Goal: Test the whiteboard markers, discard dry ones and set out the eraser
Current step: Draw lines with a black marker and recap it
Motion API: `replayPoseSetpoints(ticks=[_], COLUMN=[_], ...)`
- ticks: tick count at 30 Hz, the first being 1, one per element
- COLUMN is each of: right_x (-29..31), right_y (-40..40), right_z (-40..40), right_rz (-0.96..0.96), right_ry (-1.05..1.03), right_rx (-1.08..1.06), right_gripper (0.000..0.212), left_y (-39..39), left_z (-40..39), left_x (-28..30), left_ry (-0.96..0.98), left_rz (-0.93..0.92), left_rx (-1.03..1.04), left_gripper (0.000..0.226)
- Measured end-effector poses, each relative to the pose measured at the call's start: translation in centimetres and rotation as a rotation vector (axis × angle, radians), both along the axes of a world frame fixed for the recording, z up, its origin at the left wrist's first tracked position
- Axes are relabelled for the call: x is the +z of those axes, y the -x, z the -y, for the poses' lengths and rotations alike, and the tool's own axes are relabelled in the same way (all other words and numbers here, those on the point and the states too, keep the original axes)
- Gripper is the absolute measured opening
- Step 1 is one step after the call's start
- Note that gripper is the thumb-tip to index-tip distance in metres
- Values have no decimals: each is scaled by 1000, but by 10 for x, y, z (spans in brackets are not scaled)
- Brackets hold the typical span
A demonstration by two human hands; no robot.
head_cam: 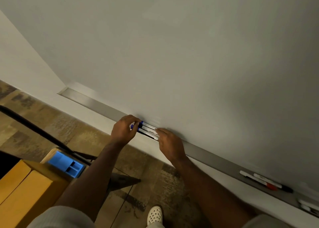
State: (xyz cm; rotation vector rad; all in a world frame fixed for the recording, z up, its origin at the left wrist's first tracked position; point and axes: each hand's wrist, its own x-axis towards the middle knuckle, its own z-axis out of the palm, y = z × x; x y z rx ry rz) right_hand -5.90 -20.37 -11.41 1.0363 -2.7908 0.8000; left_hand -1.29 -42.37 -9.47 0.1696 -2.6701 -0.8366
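Note:
Three blue-capped white markers (pixel 148 129) lie side by side in the metal tray (pixel 101 105) under the whiteboard (pixel 172 46). My left hand (pixel 124 129) pinches their blue cap ends. My right hand (pixel 170 145) touches their other ends with its fingertips. Further right in the tray lie a red-capped marker and black-capped markers (pixel 266 182). More markers (pixel 309 206) show at the right edge, blurred. No eraser is visible.
A blue plastic box (pixel 66 164) sits on a wooden surface at lower left, beside yellow cardboard boxes (pixel 22 189). A black cable (pixel 34 129) crosses the patterned carpet. My white perforated shoe (pixel 154 214) stands below the tray.

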Motion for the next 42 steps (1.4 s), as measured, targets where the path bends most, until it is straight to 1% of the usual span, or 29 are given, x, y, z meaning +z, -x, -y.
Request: replayPoseSetpoints(ticks=[2, 6, 11, 14, 17, 22, 28, 33, 37, 42], right_x=[5, 19, 23, 21, 18, 8, 4, -2, -7, -18], right_y=[-2, -9, -20, -29, -37, -49, -58, -58, -57, -56], right_z=[-8, -31, -89, -136, -183, -262, -344, -396, -413, -422], right_rz=[-25, -81, -77, -84, -88, -108, -114, -97, -47, 30], right_ry=[5, 31, -22, -61, -75, -100, -131, -175, -225, -174], right_rx=[3, -19, -90, -155, -230, -362, -484, -575, -603, -624], right_gripper=[39, 39, 39, 38, 37, 37, 35, 40, 38, 34], left_y=[-2, -3, -3, -2, 1, -1, 3, 15, 18, 24], left_z=[-17, -63, -130, -176, -221, -299, -378, -422, -437, -451], left_x=[4, 8, 1, 1, 3, -2, -5, -9, -16, -26], left_ry=[18, 44, 28, 51, 46, 54, 103, 192, 290, 386], left_rz=[-24, -39, -26, -54, -69, -40, 34, 87, 99, 142], left_rx=[-20, -77, -67, -155, -263, -403, -550, -597, -592, -568], left_gripper=[12, 21, 15, 14, 19, 14, 24, 29, 26, 26])
